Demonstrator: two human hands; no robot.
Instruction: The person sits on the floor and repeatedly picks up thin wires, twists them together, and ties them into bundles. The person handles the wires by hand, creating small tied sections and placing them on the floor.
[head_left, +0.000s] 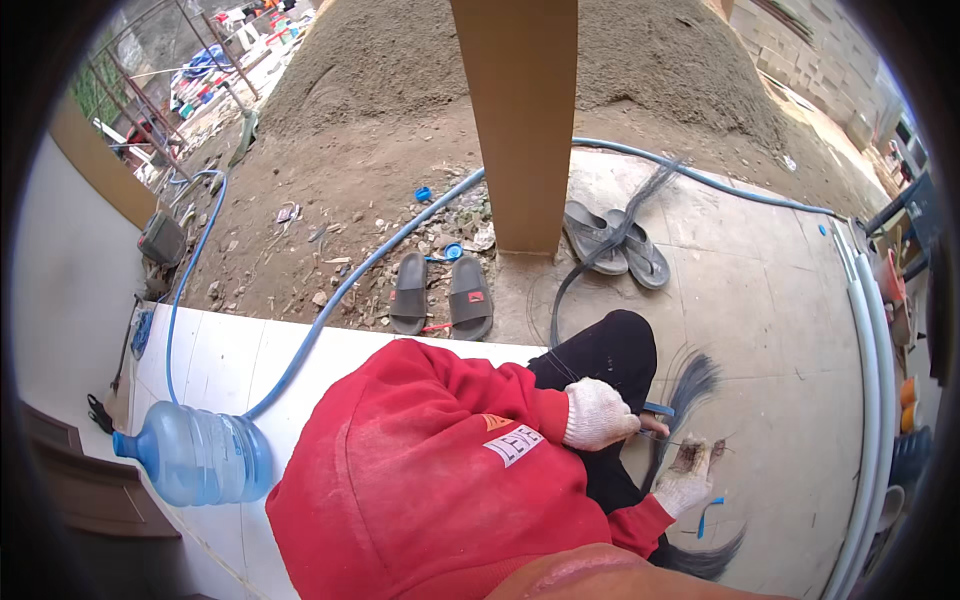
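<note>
My left hand (602, 415), in a white knit glove, has its fingers closed on thin dark wire, above my black-trousered leg. My right hand (688, 474) is just beyond it, in a matching glove with dark stains; its fingers are bent around the same thin strand. A bundle of dark wire (686, 394) passes between the hands, its loose ends fanned out over the floor. Another wire bundle (709, 556) sticks out below my right sleeve. A third wire bundle (581, 270) curves across a pair of grey flip-flops (651, 255). A blue strip (703, 519) lies near my right hand.
A brown post (517, 135) stands beside the flip-flops. Dark slides (470, 300) sit at the tile edge. A blue hose (352, 281) runs behind a large water bottle (202, 454). Grey pipes (870, 405) lie along the right side. A sand heap (367, 67) rises beyond.
</note>
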